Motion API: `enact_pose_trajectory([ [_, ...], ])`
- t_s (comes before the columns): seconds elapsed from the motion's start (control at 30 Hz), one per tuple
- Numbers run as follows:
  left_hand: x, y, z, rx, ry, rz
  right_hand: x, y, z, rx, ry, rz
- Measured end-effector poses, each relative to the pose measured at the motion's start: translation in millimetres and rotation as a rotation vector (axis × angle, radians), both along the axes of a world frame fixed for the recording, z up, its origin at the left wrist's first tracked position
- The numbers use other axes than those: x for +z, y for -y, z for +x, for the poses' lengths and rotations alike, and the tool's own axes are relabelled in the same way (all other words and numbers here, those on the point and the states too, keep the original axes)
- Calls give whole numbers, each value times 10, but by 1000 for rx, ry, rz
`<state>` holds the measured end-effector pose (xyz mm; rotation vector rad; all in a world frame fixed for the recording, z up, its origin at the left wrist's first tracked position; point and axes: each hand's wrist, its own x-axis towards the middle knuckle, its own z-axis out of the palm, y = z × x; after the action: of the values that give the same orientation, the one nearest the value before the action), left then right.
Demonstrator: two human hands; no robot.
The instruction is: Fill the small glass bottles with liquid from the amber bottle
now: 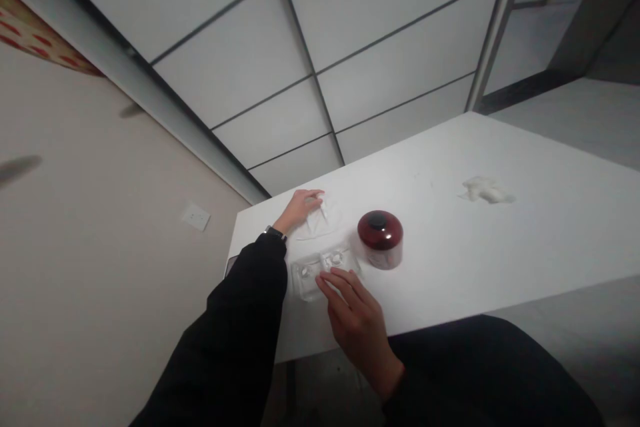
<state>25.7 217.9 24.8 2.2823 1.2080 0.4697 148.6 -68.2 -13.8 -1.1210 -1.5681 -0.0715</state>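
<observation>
At the far left of the white table, my left hand (301, 205) reaches out with its thumb and fingers closed on a thin, whitish see-through plastic bag (319, 221). A clear plastic tray (311, 287) with two compartments lies nearer to me, and each compartment has a small shiny piece in it that I cannot make out. My right hand (356, 320) is over the tray's near edge, its fingers stretched out and close together. Whether the fingertips touch the tray is unclear, and no object shows in them.
A round jar (381, 240) with a dark red lid and black knob stands right of the tray. A crumpled white tissue (485, 190) lies farther right on the table (430, 287). Behind are white panelled doors (395, 20); a wall with a socket (196, 216) is at left.
</observation>
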Motion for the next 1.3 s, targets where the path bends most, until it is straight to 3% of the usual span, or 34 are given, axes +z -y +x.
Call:
enact_pose_trajectory([
  [0.13, -12, 14, -14, 4, -61, 56, -1, 3, 13, 0, 7, -11],
  [0.23, 117, 118, -3, -5, -56, 106, -36, 0, 13, 6, 6, -18],
  [0.33, 376, 311, 35, -71, -31, 125, -71, 11, -1, -13, 9, 12],
  [0.5, 942, 842, 217, -304, 33, 104, -20, 88, 57, -95, -64, 181],
  [0.63, 1237, 1320, 490, -515, 74, 92, 75, 37, 390, -334, -256, 312],
  [0.73, 1279, 1513, 696, -642, 79, 101, 57, -149, 720, -354, -364, 166],
  [0.83, 1236, 1534, 824, -687, 51, 126, -68, -350, 927, -116, -445, -129],
  [0.9, 1206, 1504, 864, -675, 36, 143, -165, -431, 972, -40, -484, -221],
  [1.03, 1201, 1478, 914, -647, -43, 191, -259, -470, 958, -17, -513, -236],
  [1.3, 1246, 1665, 1041, -508, -280, 258, -227, -437, 964, -84, -449, -200],
])
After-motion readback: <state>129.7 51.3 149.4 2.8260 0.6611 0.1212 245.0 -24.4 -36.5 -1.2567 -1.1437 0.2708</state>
